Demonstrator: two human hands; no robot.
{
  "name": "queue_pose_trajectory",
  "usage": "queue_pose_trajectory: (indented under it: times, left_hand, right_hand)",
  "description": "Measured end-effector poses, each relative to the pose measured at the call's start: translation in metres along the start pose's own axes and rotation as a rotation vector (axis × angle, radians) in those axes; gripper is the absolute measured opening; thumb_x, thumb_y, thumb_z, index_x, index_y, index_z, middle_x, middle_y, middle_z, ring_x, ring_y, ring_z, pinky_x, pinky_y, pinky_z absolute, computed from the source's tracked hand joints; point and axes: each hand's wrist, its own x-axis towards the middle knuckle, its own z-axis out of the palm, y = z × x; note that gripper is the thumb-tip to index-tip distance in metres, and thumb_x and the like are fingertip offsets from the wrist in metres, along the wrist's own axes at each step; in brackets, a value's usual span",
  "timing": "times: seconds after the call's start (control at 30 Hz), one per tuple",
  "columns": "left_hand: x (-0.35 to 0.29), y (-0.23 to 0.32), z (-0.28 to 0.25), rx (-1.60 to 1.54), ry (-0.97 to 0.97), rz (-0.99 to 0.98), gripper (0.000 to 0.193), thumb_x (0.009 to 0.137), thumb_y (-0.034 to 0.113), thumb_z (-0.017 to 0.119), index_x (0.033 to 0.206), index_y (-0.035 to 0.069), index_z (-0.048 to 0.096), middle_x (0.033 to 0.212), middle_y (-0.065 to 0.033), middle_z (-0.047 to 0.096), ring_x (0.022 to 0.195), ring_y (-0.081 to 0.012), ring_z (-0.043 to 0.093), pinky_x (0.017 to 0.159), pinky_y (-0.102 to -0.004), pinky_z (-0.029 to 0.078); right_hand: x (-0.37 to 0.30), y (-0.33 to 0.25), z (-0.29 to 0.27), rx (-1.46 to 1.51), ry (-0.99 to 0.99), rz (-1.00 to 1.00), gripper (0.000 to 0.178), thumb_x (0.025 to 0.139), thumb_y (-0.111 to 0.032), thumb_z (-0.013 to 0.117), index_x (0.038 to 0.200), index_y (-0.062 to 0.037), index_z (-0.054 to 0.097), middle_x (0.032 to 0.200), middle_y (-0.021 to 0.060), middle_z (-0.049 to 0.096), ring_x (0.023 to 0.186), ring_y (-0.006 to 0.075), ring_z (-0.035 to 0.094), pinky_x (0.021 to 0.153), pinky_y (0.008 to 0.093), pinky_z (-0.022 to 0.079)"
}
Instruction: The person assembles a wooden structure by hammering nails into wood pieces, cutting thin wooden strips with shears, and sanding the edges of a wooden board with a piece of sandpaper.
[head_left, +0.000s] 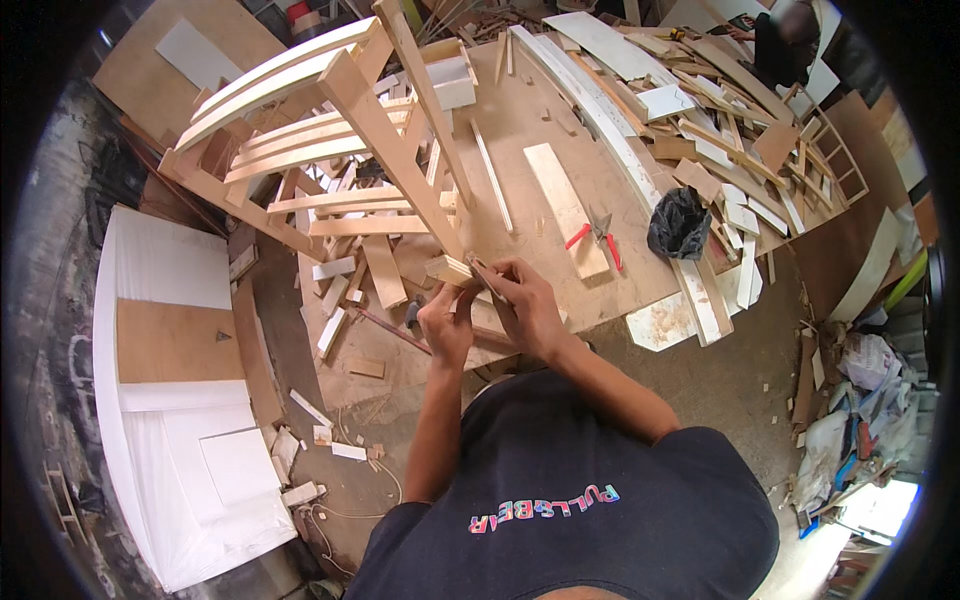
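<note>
Both my hands are close together over the near edge of the work table. The fingers of my left hand (pixel 447 325) are closed around a short pale wood block (pixel 449 270). Against its right end, my right hand (pixel 526 305) pinches a thin, narrow flat piece (pixel 489 281), whose kind I cannot make out. Just beyond the block stands the leg of a slatted wooden frame (pixel 392 150). A dark rounded object (pixel 414 311) lies beside my left hand, partly hidden. To the right, red-handled snips (pixel 600 238) rest on a pale board (pixel 562 205).
The plywood table (pixel 640 280) carries offcuts under the frame and a long white curved strip (pixel 610 130). A black plastic bag (pixel 680 222) sits on the right. Behind it are heaped wood scraps (pixel 735 130) and another person (pixel 785 45). White panels (pixel 180 480) stand at left.
</note>
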Motion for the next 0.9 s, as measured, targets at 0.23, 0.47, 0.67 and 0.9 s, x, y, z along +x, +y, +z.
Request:
queue_pose_trajectory:
  times: [0.23,0.47,0.67,0.9]
  left_hand:
    - [0.009,0.014,0.002,0.118,-0.033,-0.008,0.026,0.088,-0.003,0.076,0.113,0.002,0.076,0.099,-0.0187,0.077,0.089,-0.0339,0.077,0.078,-0.0377,0.057]
    - [0.006,0.015,0.011,0.116,-0.016,0.001,0.031,0.085,-0.005,0.077,0.115,-0.002,0.074,0.099,-0.0195,0.076,0.087,-0.0341,0.076,0.077,-0.0391,0.057]
    - [0.007,0.029,0.023,0.149,0.014,-0.014,0.027,0.082,0.001,0.082,0.108,-0.002,0.075,0.092,-0.0178,0.074,0.083,-0.0323,0.072,0.075,-0.0393,0.055]
    - [0.014,0.056,0.046,0.17,-0.033,0.004,0.023,0.086,0.003,0.081,0.108,-0.001,0.074,0.092,-0.0166,0.073,0.083,-0.0333,0.07,0.075,-0.0405,0.053]
  right_hand:
    - [0.007,0.019,-0.002,-0.02,0.025,0.003,0.055,0.084,0.008,0.067,0.136,-0.0076,0.069,0.113,0.0183,0.07,0.093,0.0357,0.07,0.083,0.0415,0.057]
    - [0.018,0.032,-0.024,0.553,0.075,0.433,0.032,0.095,-0.009,0.07,0.125,0.0016,0.067,0.106,0.0109,0.07,0.093,0.0113,0.067,0.083,0.0295,0.055]
    - [0.02,0.049,-0.039,0.984,0.177,0.602,0.036,0.095,-0.013,0.071,0.126,0.0032,0.062,0.109,0.0084,0.07,0.097,0.0152,0.069,0.087,0.0295,0.056]
    - [0.025,0.035,-0.076,0.379,0.087,0.527,0.033,0.092,-0.013,0.082,0.119,0.0012,0.071,0.105,0.0128,0.075,0.089,0.0166,0.074,0.08,0.0316,0.059]
